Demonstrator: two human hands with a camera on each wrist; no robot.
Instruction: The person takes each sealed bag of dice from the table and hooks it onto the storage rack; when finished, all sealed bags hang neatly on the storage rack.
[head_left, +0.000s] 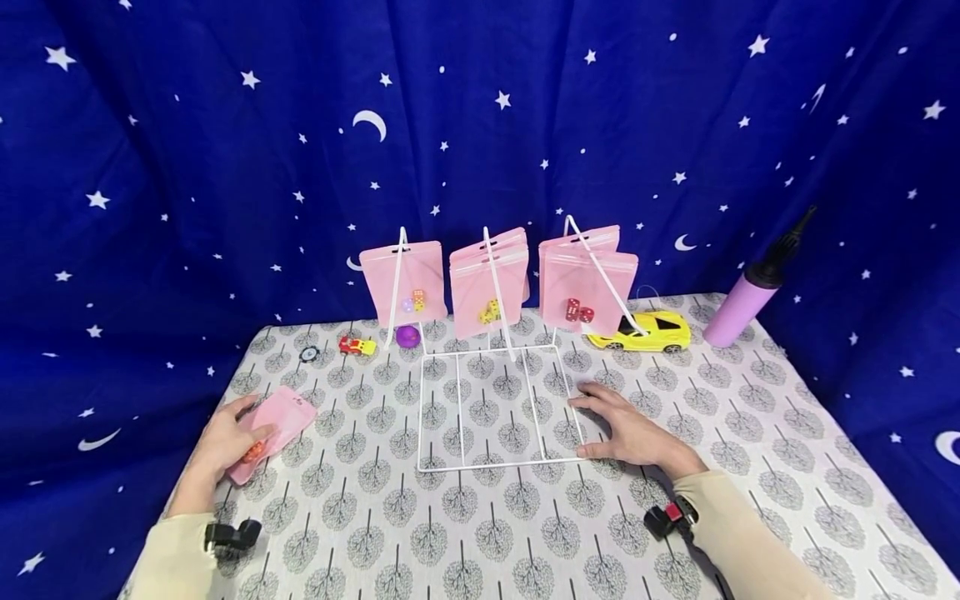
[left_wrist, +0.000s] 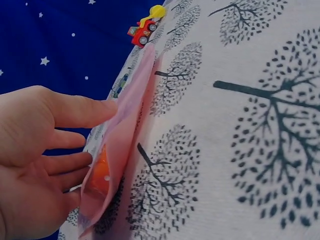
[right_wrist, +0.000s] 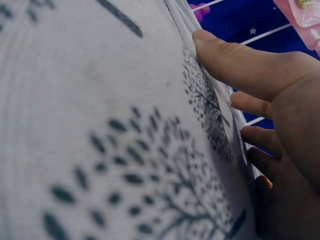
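My left hand (head_left: 222,440) lies at a pink zip bag (head_left: 288,417) at the left of the table, thumb over its top and the other fingers loosely spread along its edge. Orange dice (left_wrist: 100,172) show through the bag, which bulges slightly close to the cloth in the left wrist view. At the table's middle stands a white wire rack (head_left: 480,467) with three slanted arms. My right hand (head_left: 626,425) rests beside its base, fingers extended, fingertips right at the right-hand bar. In the right wrist view the thumb (right_wrist: 235,60) meets the cloth.
Pink bags with dice hang on the left arm (head_left: 420,267), middle arm (head_left: 472,287) and right arm (head_left: 592,275). Behind stand a yellow toy car (head_left: 660,331) and a purple hand pump (head_left: 742,308). Left are a purple ball (head_left: 408,337), a toy truck (head_left: 357,345) and a small round disc (head_left: 309,354).
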